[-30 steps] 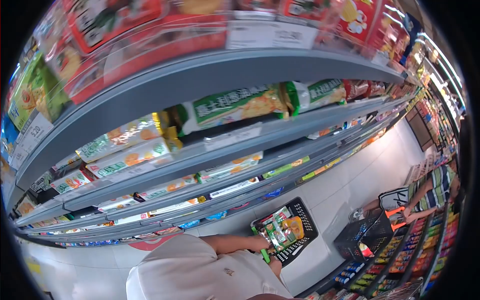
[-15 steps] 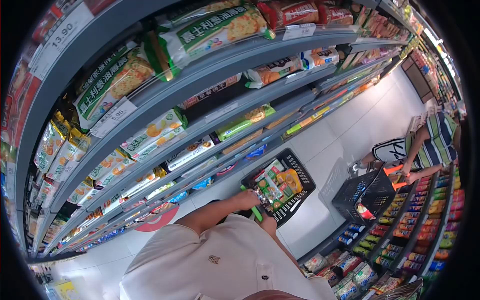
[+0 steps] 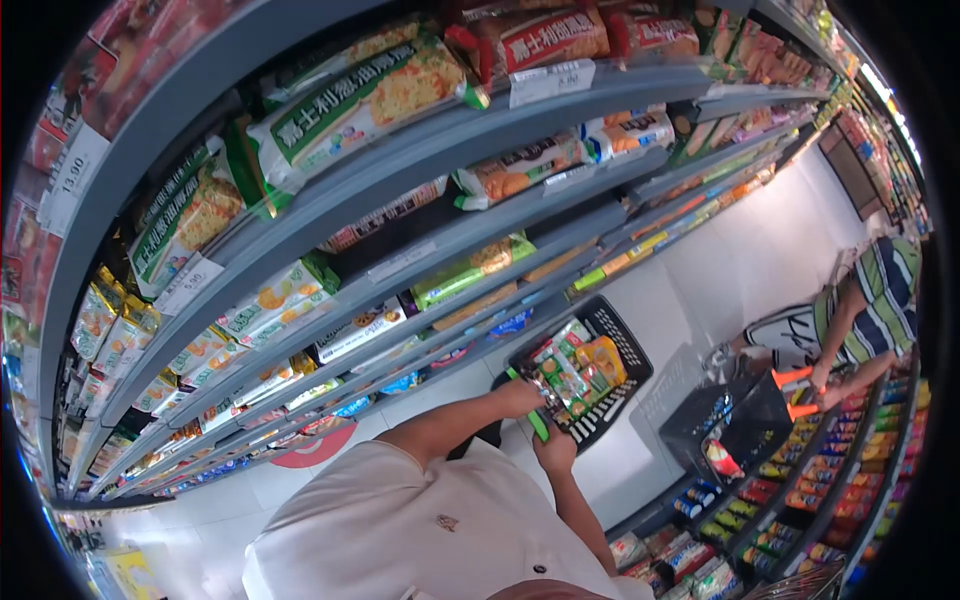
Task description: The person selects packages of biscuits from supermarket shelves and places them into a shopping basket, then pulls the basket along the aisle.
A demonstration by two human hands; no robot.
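Note:
Both hands hold a black shopping basket point(image 3: 622, 338) in front of my body. Its green handle point(image 3: 541, 424) points back towards me. My left hand point(image 3: 519, 398) is closed on the near side of the basket at the handle. My right hand point(image 3: 555, 452) is closed at the other end of the handle, its fingertips partly hidden. Inside the basket lie several packaged foods, among them a yellow-orange pack point(image 3: 603, 360) and green-and-red packs point(image 3: 567, 362).
Along the left run shelves point(image 3: 400, 150) of packaged biscuits with price tags. At the right, another person in a striped shirt point(image 3: 880, 300) holds a dark basket point(image 3: 725, 425) with orange handles. More snack shelves point(image 3: 810, 460) stand at the lower right. Pale floor tiles point(image 3: 720, 270) lie between.
The shelf goods have shifted left in view. My basket and both hands appear slightly further right, the hands still on it. The other person remains close by with the orange-handled basket.

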